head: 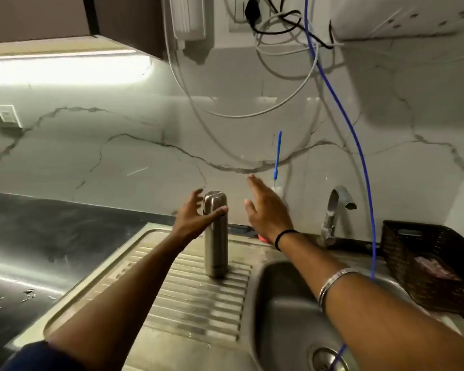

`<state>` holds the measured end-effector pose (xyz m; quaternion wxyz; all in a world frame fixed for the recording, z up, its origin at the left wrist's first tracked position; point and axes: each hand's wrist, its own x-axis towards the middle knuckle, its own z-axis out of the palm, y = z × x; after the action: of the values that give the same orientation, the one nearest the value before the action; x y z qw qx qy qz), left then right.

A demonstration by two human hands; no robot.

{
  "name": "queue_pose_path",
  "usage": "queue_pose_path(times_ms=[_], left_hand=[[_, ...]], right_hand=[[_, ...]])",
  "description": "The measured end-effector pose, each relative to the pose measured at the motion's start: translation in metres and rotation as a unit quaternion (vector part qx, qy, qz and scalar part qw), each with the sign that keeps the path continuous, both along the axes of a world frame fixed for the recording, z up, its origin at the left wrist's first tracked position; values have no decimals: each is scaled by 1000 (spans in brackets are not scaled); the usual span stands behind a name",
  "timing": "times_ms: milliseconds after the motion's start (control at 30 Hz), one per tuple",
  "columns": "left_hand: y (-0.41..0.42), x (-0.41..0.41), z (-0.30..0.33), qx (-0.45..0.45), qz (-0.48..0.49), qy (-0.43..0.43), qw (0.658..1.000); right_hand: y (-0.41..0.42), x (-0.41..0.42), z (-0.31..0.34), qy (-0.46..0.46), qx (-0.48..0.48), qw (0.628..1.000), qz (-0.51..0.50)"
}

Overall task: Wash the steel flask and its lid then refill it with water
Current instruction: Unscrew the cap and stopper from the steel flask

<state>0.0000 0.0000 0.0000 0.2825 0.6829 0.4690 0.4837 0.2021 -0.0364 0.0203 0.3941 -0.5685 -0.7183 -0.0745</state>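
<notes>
The steel flask (pixel 216 245) stands upright on the ribbed steel drainboard (pixel 188 298), its lid (pixel 215 200) on top. My left hand (pixel 196 216) reaches around the flask's upper part from the left, fingers spread; the thumb crosses in front just below the lid and seems to touch it. My right hand (pixel 265 210) hovers to the right of the flask with straight fingers, holding nothing and apart from the flask.
The sink basin (pixel 284 306) with its drain (pixel 326 358) lies right of the drainboard. A steel tap (pixel 335 210) stands behind it. A blue tube (pixel 359 162) hangs into the basin. A dark woven basket (pixel 434 263) sits at the right. Black countertop (pixel 51 236) stretches left.
</notes>
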Motion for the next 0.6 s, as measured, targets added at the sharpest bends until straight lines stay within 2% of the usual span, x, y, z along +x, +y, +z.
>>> queue_pose_path(times_ms=[67, 167, 233, 300, 367, 500, 600], left_hand=[[-2, 7, -8, -48, -31, -22, 998], [-2, 19, -24, -14, -6, -50, 999], [0, 25, -26, 25, 20, -14, 999], [-3, 35, -28, 48, 3, 32, 998], [-11, 48, -28, 43, -33, 30, 998], [-36, 75, -24, -41, -175, -91, 980], [-64, 104, -30, -102, -240, -143, 955]], right_hand=[[3, -11, -11, 13, -98, 995, 18], [9, -17, -40, 70, -228, 971, 29], [9, -13, -52, 137, -266, 953, 56], [4, -6, -62, 209, -269, 934, 106], [-9, 5, -70, 262, -255, 922, 131], [-49, 30, -80, 348, -207, 902, 151], [-82, 56, -90, 408, -223, 873, 149]])
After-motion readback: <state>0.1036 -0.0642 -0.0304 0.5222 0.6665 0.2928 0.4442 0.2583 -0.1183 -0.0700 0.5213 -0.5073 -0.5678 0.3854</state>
